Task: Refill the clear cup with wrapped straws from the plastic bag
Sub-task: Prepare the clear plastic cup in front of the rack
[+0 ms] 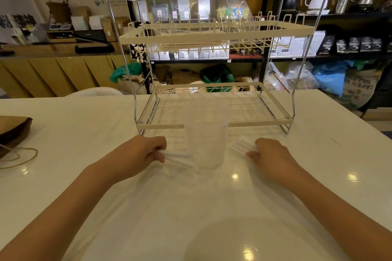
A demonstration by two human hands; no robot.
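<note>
Step in hand: both hands are working white wrapped straws lying flat on the table [275, 197] on either side of the clear cup [206, 144], by my reading gathering them into bundles for loading.
Left hand: the left hand [146, 150], left of centre in the frame, is curling its fingers around the near end of a straw bundle [178, 158] that is reaching toward the cup's base.
Right hand: the right hand [269, 154], right of centre, is closing on the end of a second bundle [241, 145]; whether the fingertips are pinching or only pressing, I cannot tell.
Cup: it is standing upright at centre frame, just in front of the wire rack [212, 112]; its contents are too faint to judge.
Plastic bag: a clear bag [191, 0] is sitting on the rack's top shelf, upper centre.
Doing it well: squaring each bundle's ends against the table, then tipping it upright and lowering it in, while 1 hand is steadying the light cup.
</note>
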